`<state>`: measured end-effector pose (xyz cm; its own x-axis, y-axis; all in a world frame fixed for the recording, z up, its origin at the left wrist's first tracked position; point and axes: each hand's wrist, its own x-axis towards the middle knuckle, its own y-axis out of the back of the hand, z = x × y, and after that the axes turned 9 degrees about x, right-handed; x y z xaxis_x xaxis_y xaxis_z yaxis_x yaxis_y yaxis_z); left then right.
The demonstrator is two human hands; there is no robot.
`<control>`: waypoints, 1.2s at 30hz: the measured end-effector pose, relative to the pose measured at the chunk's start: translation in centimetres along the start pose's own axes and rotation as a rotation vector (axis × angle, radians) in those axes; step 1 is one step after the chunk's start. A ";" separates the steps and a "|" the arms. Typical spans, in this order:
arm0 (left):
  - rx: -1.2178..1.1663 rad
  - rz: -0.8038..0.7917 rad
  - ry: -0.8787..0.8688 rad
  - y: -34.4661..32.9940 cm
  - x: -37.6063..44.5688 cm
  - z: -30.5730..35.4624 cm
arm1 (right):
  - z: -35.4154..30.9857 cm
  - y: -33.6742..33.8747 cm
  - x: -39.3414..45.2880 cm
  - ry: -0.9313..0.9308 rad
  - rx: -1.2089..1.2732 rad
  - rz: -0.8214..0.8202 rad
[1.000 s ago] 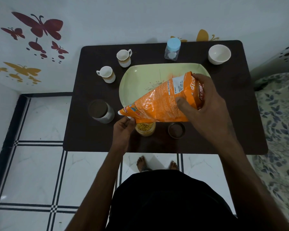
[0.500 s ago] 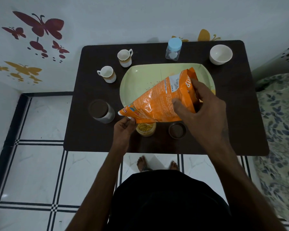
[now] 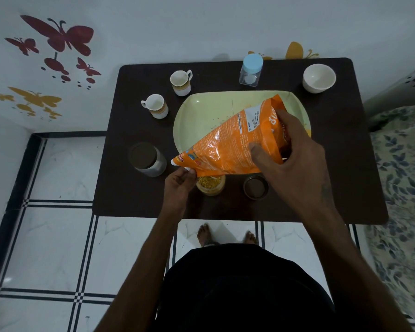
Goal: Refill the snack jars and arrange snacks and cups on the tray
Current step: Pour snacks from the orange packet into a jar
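My right hand grips the raised end of an orange snack packet, tilted down to the left. My left hand pinches the packet's low open corner just above an open jar that holds yellow snack. The jar's brown lid lies to its right on the dark table. A pale green tray lies behind the packet. Two small cups stand left of the tray.
A closed brown-lidded jar stands at the left. A clear jar with a blue lid and a white bowl stand at the back. A bed with leaf-print cover lies to the right; tiled floor lies in front.
My right hand has lifted the packet's far end higher and shifted its grip, so the packet tilts more steeply toward the open jar. The left hand has stayed at the jar.
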<state>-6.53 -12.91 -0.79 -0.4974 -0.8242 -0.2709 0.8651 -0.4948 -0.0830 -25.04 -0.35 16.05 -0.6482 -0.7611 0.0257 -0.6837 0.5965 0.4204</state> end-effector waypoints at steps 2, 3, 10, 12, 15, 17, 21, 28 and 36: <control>0.001 0.004 0.002 0.0 0.0 0.0 | 0.1 -0.1 0.0 -0.004 0.010 0.015; 0.002 0.006 0.005 0.0 0.0 0.0 | 0.2 -0.1 0.0 -0.014 0.018 0.022; 0.015 0.021 0.023 0.1 0.0 0.1 | 0.5 -0.2 0.2 -0.011 0.000 0.002; 0.017 0.022 0.022 0.1 -0.1 0.2 | 0.6 -0.2 0.3 -0.020 -0.020 -0.023; 0.027 0.017 0.024 0.0 0.0 0.1 | 0.7 -0.2 0.3 -0.021 -0.020 0.003; 0.031 0.017 0.022 0.1 0.0 0.1 | 0.8 -0.4 0.1 -0.020 0.003 0.019; 0.054 0.015 0.012 0.2 0.1 -0.1 | 0.8 -0.5 -0.3 -0.016 0.012 0.050; 0.078 0.022 -0.009 -0.1 0.1 0.1 | 0.8 -0.6 -0.5 -0.006 0.032 0.077; 0.093 0.019 -0.008 -0.2 0.1 0.3 | 1.3 -0.5 -0.4 -0.016 0.035 0.075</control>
<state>-6.81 -12.97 -0.47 -0.4818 -0.8356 -0.2641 0.8646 -0.5023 0.0118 -24.82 -0.01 14.68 -0.7028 -0.7102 0.0416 -0.6443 0.6602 0.3861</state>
